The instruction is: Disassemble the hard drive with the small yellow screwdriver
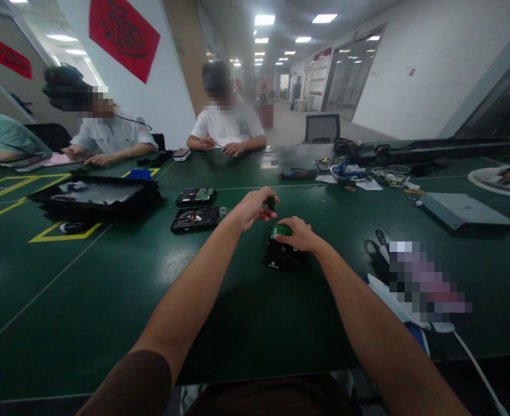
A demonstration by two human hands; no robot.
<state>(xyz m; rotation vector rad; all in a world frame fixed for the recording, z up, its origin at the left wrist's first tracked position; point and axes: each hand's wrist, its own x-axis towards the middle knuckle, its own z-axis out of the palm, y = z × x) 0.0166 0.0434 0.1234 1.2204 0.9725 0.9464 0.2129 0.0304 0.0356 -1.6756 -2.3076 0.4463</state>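
In front of me a black hard drive [284,257] lies on the green table [263,323]. A green circuit board [282,230] is at its far end. My right hand [298,234] is closed on this board, with the thumb and fingers at its edges; whether the board sits on the drive or is lifted, I cannot tell. Above and to the left, my left hand [257,208] pinches a small dark flat piece [271,203], apart from the drive. Two more hard drives, one with a green board [196,196] and one without [194,219], lie to the left.
Stacked black trays [94,196] stand at the left. A grey metal box [465,209], tangled cables [350,170] and a white fan grille [503,182] are on the right. Nearer lies a blurred pinkish item [428,280]. People sit across the table.
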